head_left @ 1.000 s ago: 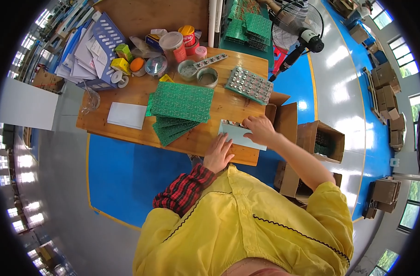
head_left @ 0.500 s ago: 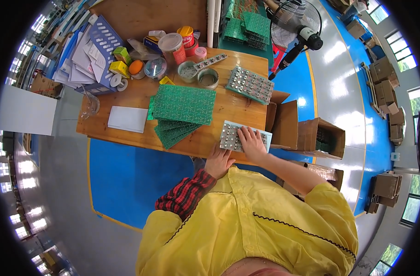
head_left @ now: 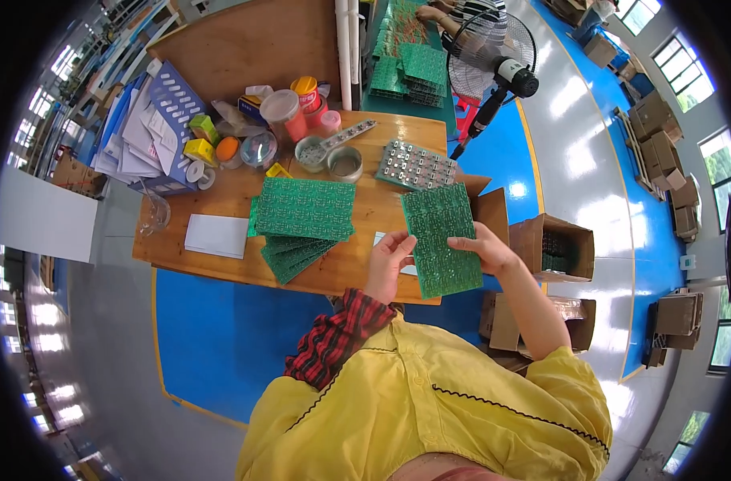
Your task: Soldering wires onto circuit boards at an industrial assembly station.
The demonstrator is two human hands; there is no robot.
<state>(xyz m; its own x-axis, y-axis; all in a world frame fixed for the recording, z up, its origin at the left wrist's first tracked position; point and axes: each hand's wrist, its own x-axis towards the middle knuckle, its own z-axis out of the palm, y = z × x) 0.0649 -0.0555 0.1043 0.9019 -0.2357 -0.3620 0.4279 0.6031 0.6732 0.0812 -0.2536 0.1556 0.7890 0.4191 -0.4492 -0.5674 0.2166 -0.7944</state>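
Note:
A green circuit board panel (head_left: 441, 234) is held up over the table's front edge, tilted, its green face toward me. My right hand (head_left: 489, 248) grips its right edge, thumb on the face and fingers behind. At the left edge my left hand (head_left: 388, 261) is closed on it, thumb against the border; its other fingertips are partly hidden. Beneath the panel a pale sheet (head_left: 409, 270) shows in part on the table. Left of my hands lies a stack of green circuit boards (head_left: 304, 208), the lower ones fanned out. Beyond the held panel rests another board with silver parts (head_left: 416, 164).
On the wooden table (head_left: 365, 204) stand a round tin (head_left: 345, 163), a bowl of small parts (head_left: 310, 152), several tubs and a blue file holder (head_left: 173, 100). White paper (head_left: 216, 235) lies left. Cardboard boxes (head_left: 551, 247) and a fan (head_left: 494, 60) stand right; another person's hand (head_left: 431, 14) is behind.
The panel lay flat under my right hand, silver parts upward. Now it appears lifted and turned, green side showing, with both hands on its edges. Another person's hands have come into view.

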